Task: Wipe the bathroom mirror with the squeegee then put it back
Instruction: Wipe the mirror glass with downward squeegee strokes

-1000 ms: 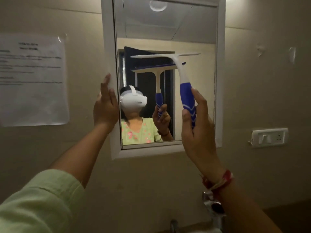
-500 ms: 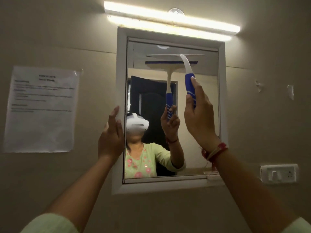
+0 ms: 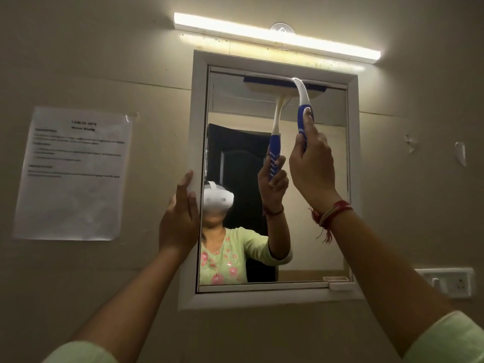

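Note:
The white-framed bathroom mirror (image 3: 324, 226) hangs on the beige wall. My right hand (image 3: 311, 163) grips the blue handle of the white-and-blue squeegee (image 3: 303, 100). Its blade lies against the glass at the very top edge of the mirror, and its reflection shows just below and to the left. My left hand (image 3: 179, 218) rests flat against the mirror's left frame, fingers up, holding nothing.
A lit tube light (image 3: 275, 35) runs above the mirror, with a clear suction hook (image 3: 281, 28) on the wall behind it. A printed paper sheet (image 3: 73, 174) is taped to the wall at left. A white switch plate (image 3: 449, 281) sits lower right.
My right hand has raised the squeegee from the mirror's middle to its top edge. The view has tilted upward. My left hand stays on the frame.

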`<state>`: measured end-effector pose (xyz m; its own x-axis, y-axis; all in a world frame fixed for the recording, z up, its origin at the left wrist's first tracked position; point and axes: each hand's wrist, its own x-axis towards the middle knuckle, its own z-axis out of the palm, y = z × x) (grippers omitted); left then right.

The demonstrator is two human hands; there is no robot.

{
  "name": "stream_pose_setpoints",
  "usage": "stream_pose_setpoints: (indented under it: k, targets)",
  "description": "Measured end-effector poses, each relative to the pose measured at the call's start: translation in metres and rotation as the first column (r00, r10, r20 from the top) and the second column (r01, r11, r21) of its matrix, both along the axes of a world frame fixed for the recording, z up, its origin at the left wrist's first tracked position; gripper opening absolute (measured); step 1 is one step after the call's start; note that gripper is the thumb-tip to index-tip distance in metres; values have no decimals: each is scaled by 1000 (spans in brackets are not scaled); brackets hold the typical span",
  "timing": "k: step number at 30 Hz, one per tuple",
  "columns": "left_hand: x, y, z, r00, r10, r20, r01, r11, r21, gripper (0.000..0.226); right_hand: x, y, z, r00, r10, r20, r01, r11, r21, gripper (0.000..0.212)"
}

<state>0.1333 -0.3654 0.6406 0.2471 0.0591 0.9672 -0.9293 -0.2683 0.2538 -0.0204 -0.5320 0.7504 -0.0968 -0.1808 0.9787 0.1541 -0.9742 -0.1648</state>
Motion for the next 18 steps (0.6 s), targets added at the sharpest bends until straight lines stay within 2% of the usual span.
stream_pose_setpoints:
  k: [3,7,18]
  targets:
    - [1,0,0,1000,2,-4,-2,1000,11,44,-3,-1,0,995,-103,1,103,994,-35,50]
    - [1,0,-1,1000,4,-7,-4,1000,16,44,-5,-2,-2,987,-158,-11,158,987,-39,52]
    - [2,-3,-1,999,33,16,-33,999,-6,42,-11,-8,-28,999,-44,-17,43,998,-47,53]
